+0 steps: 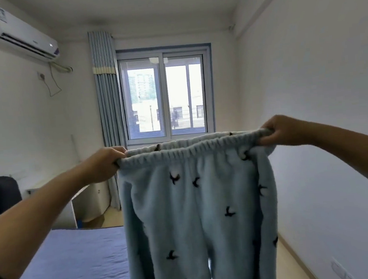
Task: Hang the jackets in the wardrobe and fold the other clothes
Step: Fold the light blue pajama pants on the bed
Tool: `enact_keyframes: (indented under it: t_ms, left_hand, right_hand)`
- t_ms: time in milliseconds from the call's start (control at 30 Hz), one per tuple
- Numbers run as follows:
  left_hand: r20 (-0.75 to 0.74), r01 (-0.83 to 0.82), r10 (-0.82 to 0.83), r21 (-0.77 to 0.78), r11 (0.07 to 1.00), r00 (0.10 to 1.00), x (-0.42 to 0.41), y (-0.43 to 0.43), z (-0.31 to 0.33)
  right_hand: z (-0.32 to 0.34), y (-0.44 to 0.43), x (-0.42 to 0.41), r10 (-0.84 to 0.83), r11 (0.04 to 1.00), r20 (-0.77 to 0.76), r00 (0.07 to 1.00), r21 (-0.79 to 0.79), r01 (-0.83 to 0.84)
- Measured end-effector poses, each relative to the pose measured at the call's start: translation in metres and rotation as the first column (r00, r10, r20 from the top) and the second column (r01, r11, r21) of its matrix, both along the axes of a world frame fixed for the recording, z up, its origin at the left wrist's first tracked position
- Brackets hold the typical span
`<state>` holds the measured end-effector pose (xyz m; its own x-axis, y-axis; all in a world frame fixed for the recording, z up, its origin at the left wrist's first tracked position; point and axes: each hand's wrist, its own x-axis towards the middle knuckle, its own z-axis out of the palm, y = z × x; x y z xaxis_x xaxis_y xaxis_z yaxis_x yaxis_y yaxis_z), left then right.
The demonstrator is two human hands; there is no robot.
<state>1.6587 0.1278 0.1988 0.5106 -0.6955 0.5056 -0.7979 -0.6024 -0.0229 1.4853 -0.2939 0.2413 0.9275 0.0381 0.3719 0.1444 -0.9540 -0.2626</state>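
A pair of pale blue fleece trousers (198, 209) with small dark bird shapes hangs in the air in front of me, legs dropping out of the bottom of the view. My left hand (102, 165) grips the left end of the elastic waistband. My right hand (282, 130) grips the right end, a little higher. The waistband is stretched flat between the two hands at about chest height, over the foot of the bed. No jackets or wardrobe are in view.
A bed with a blue sheet (74, 267) lies low on the left. A white desk (83, 199) stands against the left wall by the blue curtain (108, 114). A window (163, 96) is straight ahead, bare wall and floor strip on the right.
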Motion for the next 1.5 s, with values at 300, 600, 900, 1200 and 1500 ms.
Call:
enact_keyframes:
  t_ms: [300,600,900,1200,1500]
  left_hand:
    - [0.011,-0.114,0.115,-0.053,0.992,0.993,-0.01,0.002,0.023]
    - [-0.077,-0.092,0.103,0.136,0.986,0.992,-0.033,-0.063,0.021]
    - [-0.079,-0.15,0.152,0.037,0.988,0.985,-0.033,-0.051,0.022]
    - [0.016,-0.266,0.27,-0.13,0.955,0.963,-0.037,-0.014,0.042]
    - [-0.038,-0.468,0.467,-0.117,0.876,0.883,-0.02,0.045,0.036]
  right_hand:
    - [-0.006,0.009,-0.012,0.006,0.987,0.024,1.0,-0.158,-0.002]
    - [-0.131,0.135,0.056,0.437,0.899,-0.062,0.897,0.064,-0.433]
    - [-0.129,0.186,0.082,0.396,0.861,0.132,0.909,0.291,-0.417]
    - [-0.186,0.167,0.076,0.103,0.979,-0.491,0.865,-0.102,-0.174]
    - [-0.047,0.04,0.056,0.009,0.999,-0.33,0.944,-0.031,-0.02]
